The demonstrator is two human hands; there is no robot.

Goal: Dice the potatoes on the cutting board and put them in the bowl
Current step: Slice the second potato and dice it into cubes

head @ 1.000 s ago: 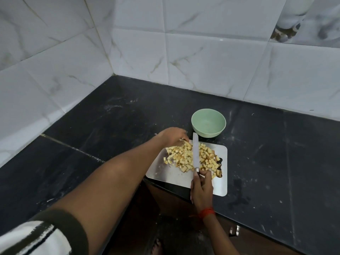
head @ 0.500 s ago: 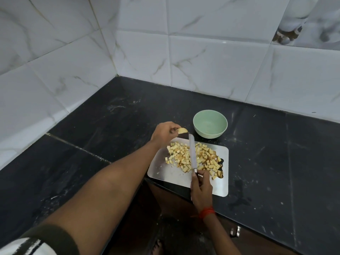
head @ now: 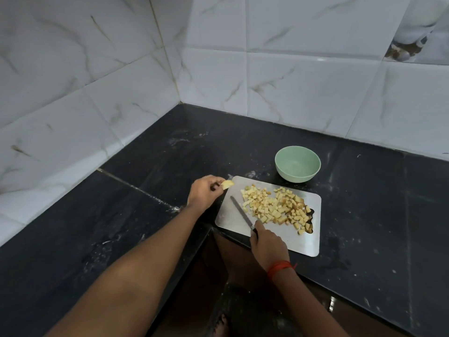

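1. The green bowl [head: 297, 178] stands on the dark surface [head: 150, 215], just beyond the cutting board [head: 291, 242].
2. The potato dice [head: 277, 207] lie heaped on the board, not in the bowl.
3. The left hand [head: 204, 190] pinches 1 potato piece [head: 228, 184] in its fingers at the board's far-left corner.
4. The right hand [head: 267, 244] has its fingers curled round the knife [head: 240, 211], whose blade slants beside the heap.

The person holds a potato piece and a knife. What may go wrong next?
1. The potato piece pinched by the left hand is small, so cutting it would bring fingers close to the knife in the right hand.
2. The cutting board lies near the front edge of the counter and might slide.
3. Diced potatoes at the board's right edge may spill before they reach the bowl.
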